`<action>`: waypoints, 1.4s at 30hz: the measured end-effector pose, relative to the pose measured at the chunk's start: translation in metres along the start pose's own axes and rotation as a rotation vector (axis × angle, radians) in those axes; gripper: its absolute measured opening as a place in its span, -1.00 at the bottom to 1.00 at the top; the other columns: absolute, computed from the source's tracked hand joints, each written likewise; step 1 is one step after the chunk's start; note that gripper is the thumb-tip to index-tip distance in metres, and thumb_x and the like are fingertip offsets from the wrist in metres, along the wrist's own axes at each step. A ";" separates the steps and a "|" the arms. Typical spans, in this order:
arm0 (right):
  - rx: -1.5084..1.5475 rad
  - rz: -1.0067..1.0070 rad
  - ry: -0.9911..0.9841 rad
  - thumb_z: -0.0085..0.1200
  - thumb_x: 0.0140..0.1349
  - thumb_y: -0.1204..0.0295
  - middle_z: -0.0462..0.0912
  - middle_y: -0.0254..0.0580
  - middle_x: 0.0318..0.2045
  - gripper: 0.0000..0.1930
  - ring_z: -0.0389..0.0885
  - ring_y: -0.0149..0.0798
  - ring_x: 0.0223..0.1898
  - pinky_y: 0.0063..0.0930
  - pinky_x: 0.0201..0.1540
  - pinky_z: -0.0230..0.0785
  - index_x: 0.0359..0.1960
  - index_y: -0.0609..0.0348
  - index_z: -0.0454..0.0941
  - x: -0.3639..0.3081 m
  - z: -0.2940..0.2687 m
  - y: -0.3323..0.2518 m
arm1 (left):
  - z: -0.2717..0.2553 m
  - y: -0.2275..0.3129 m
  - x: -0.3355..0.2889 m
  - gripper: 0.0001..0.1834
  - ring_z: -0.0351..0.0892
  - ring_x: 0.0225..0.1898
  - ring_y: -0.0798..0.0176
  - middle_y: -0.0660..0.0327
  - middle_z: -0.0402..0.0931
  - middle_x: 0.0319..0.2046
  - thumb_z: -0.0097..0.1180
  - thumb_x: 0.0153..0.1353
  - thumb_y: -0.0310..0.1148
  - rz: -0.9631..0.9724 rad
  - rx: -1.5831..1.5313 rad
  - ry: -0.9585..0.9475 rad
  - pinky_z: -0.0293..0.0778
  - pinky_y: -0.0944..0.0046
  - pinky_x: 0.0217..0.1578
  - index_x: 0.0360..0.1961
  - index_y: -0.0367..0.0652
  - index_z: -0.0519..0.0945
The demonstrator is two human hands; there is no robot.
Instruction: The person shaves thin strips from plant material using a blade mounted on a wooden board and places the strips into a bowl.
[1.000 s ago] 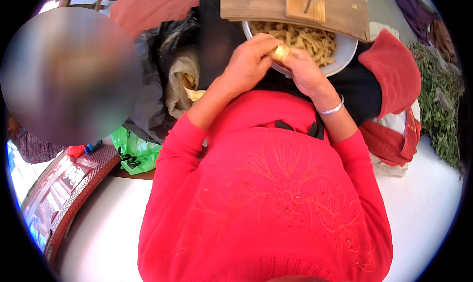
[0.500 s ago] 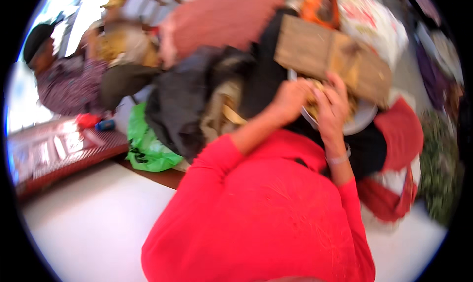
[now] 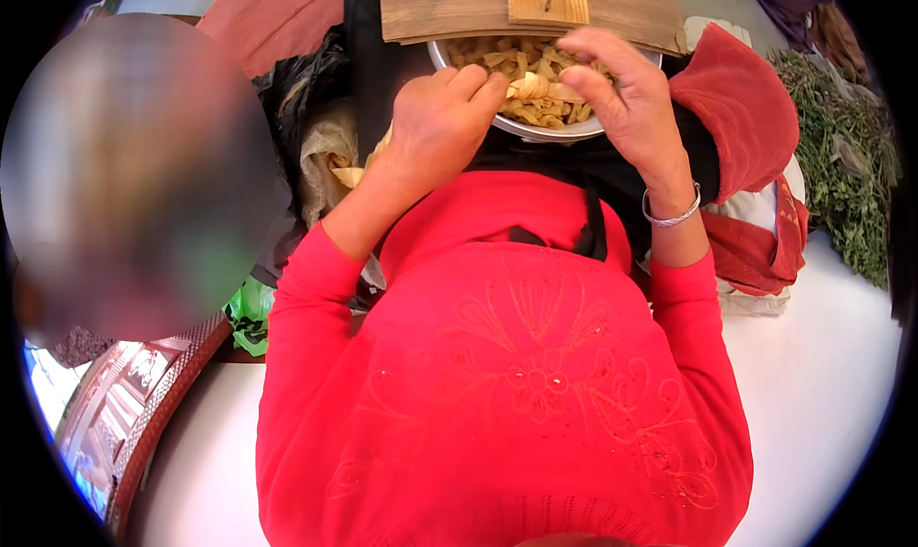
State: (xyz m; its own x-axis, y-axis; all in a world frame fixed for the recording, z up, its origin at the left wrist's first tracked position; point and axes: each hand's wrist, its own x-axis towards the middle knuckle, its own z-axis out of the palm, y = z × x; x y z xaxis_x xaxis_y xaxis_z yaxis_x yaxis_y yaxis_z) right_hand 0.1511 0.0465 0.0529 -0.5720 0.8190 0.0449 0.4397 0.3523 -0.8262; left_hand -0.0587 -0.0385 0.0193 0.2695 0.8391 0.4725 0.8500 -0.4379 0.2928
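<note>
My left hand (image 3: 445, 117) is closed, fingers bent in, on a pale yellow strip (image 3: 532, 88) with a wrapped or knotted part standing out past the fingertips. A tail of similar pale material shows under that wrist. My right hand (image 3: 626, 93) is raised beside the strip's other end, thumb and forefinger apart, thumb close to it. Both hands are over a light metal bowl (image 3: 550, 134) in my lap. Several short yellow-brown pieces (image 3: 555, 115) fill it. Across its far side lies a wooden board (image 3: 449, 7) carrying a smaller wood block (image 3: 569, 2) with a thin dark spike.
A red cloth (image 3: 741, 107) is draped at my right, near a heap of green leafy stems (image 3: 841, 155). To the left are dark plastic and a green bag (image 3: 251, 308). A large round blur hides much of the left side. A red-framed tabletop (image 3: 134, 384) stands lower left.
The view has swung, and the bowl and board now appear higher. My hands, close together before, are now apart, the right one with its fingers spread. The knotted strip now shows clearly.
</note>
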 end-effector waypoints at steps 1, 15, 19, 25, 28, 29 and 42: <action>-0.027 0.098 -0.123 0.23 0.11 0.22 0.56 -0.11 -0.14 -0.58 0.56 -0.18 -0.15 -0.49 -0.11 0.38 -0.09 0.26 0.51 -0.002 -0.003 -0.008 | 0.004 0.000 0.005 -0.79 0.41 -0.59 0.22 0.25 0.31 -0.60 0.19 -0.08 -0.49 0.023 -0.002 0.016 0.33 0.25 -0.60 -0.33 -0.14 0.54; 0.686 0.440 -0.427 0.16 0.13 0.51 0.59 -0.33 -0.50 -0.91 0.52 -0.52 -0.52 -0.70 -0.42 0.38 -0.36 0.26 0.58 0.006 -0.025 0.039 | 0.018 -0.009 0.037 -0.78 0.35 -0.50 0.43 0.27 0.40 -0.59 0.04 0.28 -0.34 -0.388 -0.877 -0.557 0.31 0.37 -0.46 -0.37 -0.33 0.52; 0.756 0.422 -0.345 0.13 0.16 0.50 0.57 -0.38 -0.51 -0.91 0.51 -0.55 -0.53 -0.73 -0.45 0.36 -0.33 0.25 0.58 0.007 -0.025 0.046 | 0.027 -0.017 0.037 -0.77 0.31 -0.42 0.51 0.37 0.41 -0.52 0.02 0.30 -0.34 -0.497 -1.079 -0.623 0.31 0.45 -0.38 -0.28 -0.35 0.54; 0.593 0.294 -0.086 0.08 0.23 0.47 0.52 -0.44 -0.53 -0.90 0.42 -0.60 -0.52 -0.72 -0.45 0.31 -0.30 0.24 0.58 0.024 -0.018 0.045 | 0.011 -0.029 0.052 -0.80 0.35 -0.33 0.55 0.40 0.46 -0.42 0.04 0.29 -0.38 -0.648 -1.120 -0.395 0.32 0.49 -0.32 -0.16 -0.29 0.55; 0.598 0.192 0.076 0.08 0.23 0.48 0.52 -0.46 -0.53 -0.91 0.41 -0.60 -0.51 -0.72 -0.44 0.30 -0.31 0.24 0.58 0.034 -0.019 0.031 | -0.002 -0.034 0.076 -0.85 0.35 -0.32 0.57 0.42 0.46 -0.40 0.05 0.25 -0.44 -0.637 -1.126 -0.285 0.29 0.53 -0.32 -0.19 -0.25 0.55; 0.595 0.154 0.110 0.08 0.22 0.50 0.52 -0.48 -0.52 -0.92 0.40 -0.61 -0.50 -0.72 -0.43 0.28 -0.32 0.23 0.58 0.039 -0.020 0.030 | -0.006 -0.034 0.087 -0.85 0.34 -0.33 0.57 0.43 0.45 -0.41 0.05 0.24 -0.45 -0.601 -1.067 -0.274 0.28 0.53 -0.33 -0.20 -0.25 0.55; 0.143 0.052 0.275 0.06 0.19 0.48 0.49 -0.36 -0.58 -0.92 0.40 -0.47 -0.52 -0.56 -0.43 0.29 -0.33 0.21 0.56 0.066 -0.002 0.068 | 0.050 -0.066 0.097 -0.87 0.32 -0.42 0.49 0.38 0.46 -0.49 0.12 0.16 -0.38 -0.619 -0.881 -0.198 0.30 0.41 -0.40 -0.33 -0.22 0.55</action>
State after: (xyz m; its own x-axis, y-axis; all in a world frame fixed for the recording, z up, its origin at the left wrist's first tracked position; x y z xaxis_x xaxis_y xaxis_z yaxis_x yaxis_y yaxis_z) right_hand 0.1443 0.1256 0.0010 -0.3335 0.9331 0.1343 0.3502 0.2549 -0.9013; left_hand -0.0660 0.0881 0.0049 0.0420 0.9959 -0.0807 0.2626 0.0669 0.9626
